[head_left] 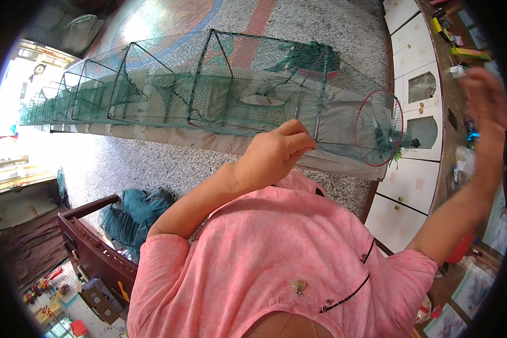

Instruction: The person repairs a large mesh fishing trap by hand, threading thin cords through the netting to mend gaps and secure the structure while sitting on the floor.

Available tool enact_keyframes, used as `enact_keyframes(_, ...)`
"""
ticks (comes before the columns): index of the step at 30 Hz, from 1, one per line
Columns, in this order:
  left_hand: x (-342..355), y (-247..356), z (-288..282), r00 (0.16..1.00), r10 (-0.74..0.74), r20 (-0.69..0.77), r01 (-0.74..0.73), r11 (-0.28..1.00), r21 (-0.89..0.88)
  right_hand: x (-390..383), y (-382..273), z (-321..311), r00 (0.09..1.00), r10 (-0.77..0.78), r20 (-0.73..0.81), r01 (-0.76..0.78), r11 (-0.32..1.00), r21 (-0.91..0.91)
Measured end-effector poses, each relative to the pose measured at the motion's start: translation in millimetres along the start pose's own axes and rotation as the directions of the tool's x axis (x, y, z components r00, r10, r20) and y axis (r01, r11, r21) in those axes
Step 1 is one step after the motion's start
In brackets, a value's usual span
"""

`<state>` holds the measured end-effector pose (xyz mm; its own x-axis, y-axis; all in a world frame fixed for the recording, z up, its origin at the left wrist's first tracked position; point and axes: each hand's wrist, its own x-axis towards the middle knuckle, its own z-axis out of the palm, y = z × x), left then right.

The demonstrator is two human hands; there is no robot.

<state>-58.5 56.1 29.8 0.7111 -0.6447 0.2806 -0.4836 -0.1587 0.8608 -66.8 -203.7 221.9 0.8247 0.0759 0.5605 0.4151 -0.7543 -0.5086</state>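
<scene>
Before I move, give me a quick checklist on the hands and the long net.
1. Left hand gripping something: cannot tell; its fingertips are drawn together, but nothing clear shows between them.
2. Right hand away from the long green net: ok, raised off to the right, blurred.
3. Net spread out along its frames: ok.
4. Red ring at the net's right end standing open: ok.
5. Net's end clear of the white cabinet: cannot tell; they overlap in this view.
6. Teal bundle apart from the net: ok.
</scene>
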Motion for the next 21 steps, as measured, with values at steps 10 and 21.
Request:
enact_keyframes(10,-8.4,2.2,0.6,0.994,-0.107,0.022,0.104,0.987,0.121,-65.0,46.7,105.9,0.866,0.19,0.463,-0.129,0.978,-0.162)
enact_keyframes(21,-0.4,-19.7,7.6,0.961,-0.271,0.061,0.276,0.906,-0.322,-81.4,55.9,141.3,0.897,0.179,0.405,-0.209,0.977,0.031)
